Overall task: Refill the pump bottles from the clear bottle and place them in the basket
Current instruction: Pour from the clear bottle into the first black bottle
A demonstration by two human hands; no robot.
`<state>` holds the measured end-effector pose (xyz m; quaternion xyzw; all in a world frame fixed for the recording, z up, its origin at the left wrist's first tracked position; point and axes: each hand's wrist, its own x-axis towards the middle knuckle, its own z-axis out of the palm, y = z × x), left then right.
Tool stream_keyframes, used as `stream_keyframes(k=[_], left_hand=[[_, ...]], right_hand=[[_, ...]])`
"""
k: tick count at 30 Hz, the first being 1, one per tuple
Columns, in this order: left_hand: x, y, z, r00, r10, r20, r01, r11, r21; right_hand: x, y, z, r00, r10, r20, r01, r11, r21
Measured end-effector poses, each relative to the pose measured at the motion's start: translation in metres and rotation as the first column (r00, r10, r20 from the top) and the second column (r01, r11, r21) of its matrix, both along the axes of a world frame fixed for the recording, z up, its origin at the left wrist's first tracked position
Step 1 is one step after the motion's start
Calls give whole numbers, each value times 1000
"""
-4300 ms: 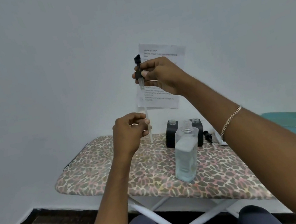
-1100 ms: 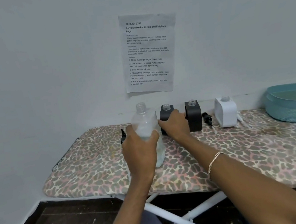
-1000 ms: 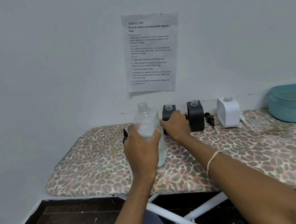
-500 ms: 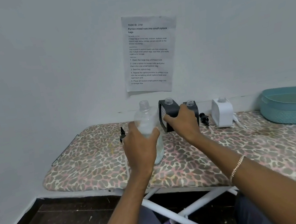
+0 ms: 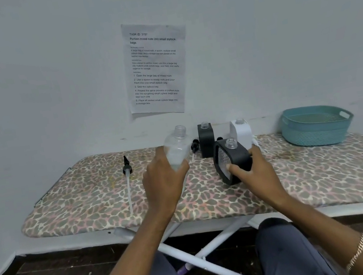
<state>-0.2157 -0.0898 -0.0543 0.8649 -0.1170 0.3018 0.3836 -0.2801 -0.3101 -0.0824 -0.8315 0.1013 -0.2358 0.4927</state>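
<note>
Leopard-print padded ironing board (image 5: 90, 199) serves as bench. Left hand (image 5: 164, 183) clamped on clear plastic bottle (image 5: 176, 148); right hand (image 5: 252, 173) clamped on uncapped black square pump bottle (image 5: 233, 160), tilted. Risk: narrow neck, spillage. Half a second earlier this black bottle was further back; teal basket (image 5: 314, 125) holds nothing.

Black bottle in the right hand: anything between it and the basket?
The white bottle stands just behind the held black bottle, on the near side of the line to the teal basket. Beyond it, the ironing board shows nothing else up to the basket.
</note>
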Motion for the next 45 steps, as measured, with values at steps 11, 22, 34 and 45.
stream_keyframes(k=[11, 22, 34, 45], left_hand=[[-1, -10, -8, 998, 6, 61, -17, 981, 193], [1, -10, -13, 991, 28, 127, -73, 926, 370], [-2, -13, -16, 961, 32, 275, -171, 850, 499], [-1, -15, -18, 951, 69, 302, -222, 832, 508]], right_hand=[[3, 0, -19, 993, 84, 81, -84, 996, -14], [-5, 7, -26, 991, 105, 85, -105, 994, -7], [-5, 5, -27, 984, 157, 78, -157, 988, -9], [-6, 7, -25, 986, 138, 94, -131, 988, -84]])
